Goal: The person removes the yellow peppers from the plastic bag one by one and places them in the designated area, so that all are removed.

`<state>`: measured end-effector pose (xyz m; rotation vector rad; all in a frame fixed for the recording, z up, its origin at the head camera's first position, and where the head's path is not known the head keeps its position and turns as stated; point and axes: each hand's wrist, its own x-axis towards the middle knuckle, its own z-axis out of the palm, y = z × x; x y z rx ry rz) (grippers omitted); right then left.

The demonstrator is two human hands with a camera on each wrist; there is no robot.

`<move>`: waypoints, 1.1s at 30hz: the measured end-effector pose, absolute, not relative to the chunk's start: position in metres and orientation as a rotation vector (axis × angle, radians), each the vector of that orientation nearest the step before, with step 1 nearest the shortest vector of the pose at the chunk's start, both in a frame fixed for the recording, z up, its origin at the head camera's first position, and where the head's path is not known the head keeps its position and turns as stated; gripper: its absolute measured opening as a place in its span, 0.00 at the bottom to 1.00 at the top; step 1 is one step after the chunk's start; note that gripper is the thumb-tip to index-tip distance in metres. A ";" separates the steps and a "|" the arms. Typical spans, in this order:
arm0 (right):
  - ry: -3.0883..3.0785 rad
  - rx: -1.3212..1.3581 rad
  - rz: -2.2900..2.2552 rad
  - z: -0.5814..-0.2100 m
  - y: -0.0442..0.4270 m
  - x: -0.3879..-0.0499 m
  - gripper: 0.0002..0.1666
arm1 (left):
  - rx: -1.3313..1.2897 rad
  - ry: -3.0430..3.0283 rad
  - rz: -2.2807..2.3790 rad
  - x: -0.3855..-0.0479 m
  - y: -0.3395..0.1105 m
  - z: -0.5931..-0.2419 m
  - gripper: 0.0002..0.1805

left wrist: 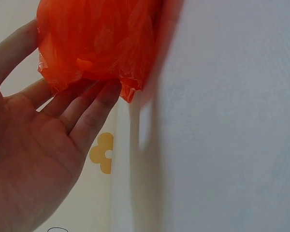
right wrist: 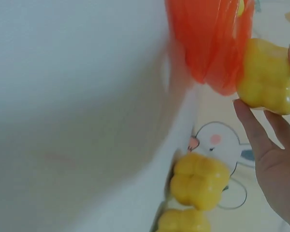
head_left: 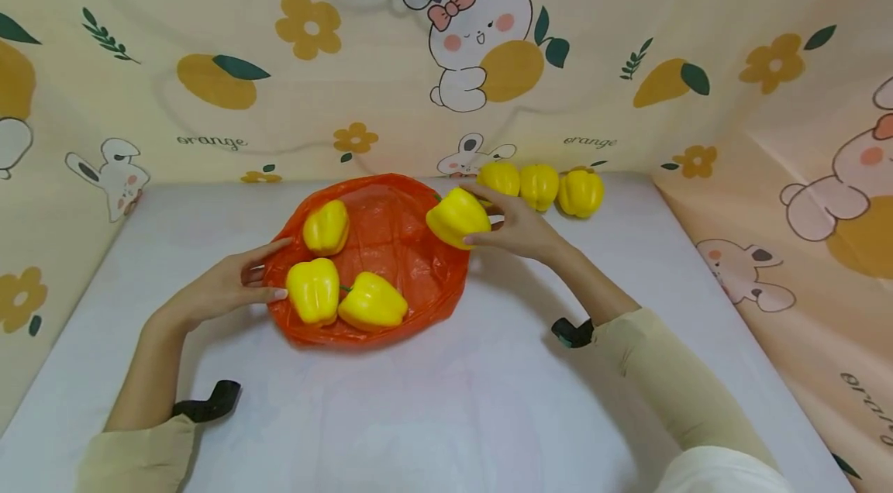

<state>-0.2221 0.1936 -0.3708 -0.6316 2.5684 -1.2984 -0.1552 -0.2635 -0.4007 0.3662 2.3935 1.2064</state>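
Observation:
An open red plastic bag (head_left: 391, 229) lies on the table with three yellow bell peppers inside, one of them (head_left: 314, 291) near its left rim. My right hand (head_left: 519, 225) grips another yellow pepper (head_left: 456, 218) at the bag's right rim; the right wrist view shows this pepper (right wrist: 268, 75) between thumb and fingers, beside the red plastic (right wrist: 210, 43). At the bag's left side is my left hand (head_left: 216, 284), fingers extended. In the left wrist view the fingers of that hand (left wrist: 43, 140) touch the red plastic (left wrist: 96, 38) from outside.
Three more yellow peppers stand in a row at the table's back edge, right of the bag, the rightmost (head_left: 581, 193) nearest the corner. A patterned cloth (head_left: 391, 90) with rabbits and flowers hangs behind the white table (head_left: 418, 415) and along its sides.

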 end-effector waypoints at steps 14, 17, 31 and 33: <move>2.656 -0.515 -1.250 -0.385 0.229 -0.218 0.51 | 0.363 2.391 1.207 -0.155 -0.266 -0.400 0.46; 2.716 -0.453 -1.206 -0.390 0.237 -0.217 0.52 | 0.360 2.383 1.211 -0.155 -0.266 -0.400 0.45; 2.825 -0.254 -1.172 -0.399 0.249 -0.210 0.53 | 0.373 2.383 1.215 -0.156 -0.267 -0.401 0.45; 2.828 -0.242 -1.180 -0.400 0.251 -0.210 0.53 | 0.381 2.384 1.218 -0.157 -0.267 -0.400 0.44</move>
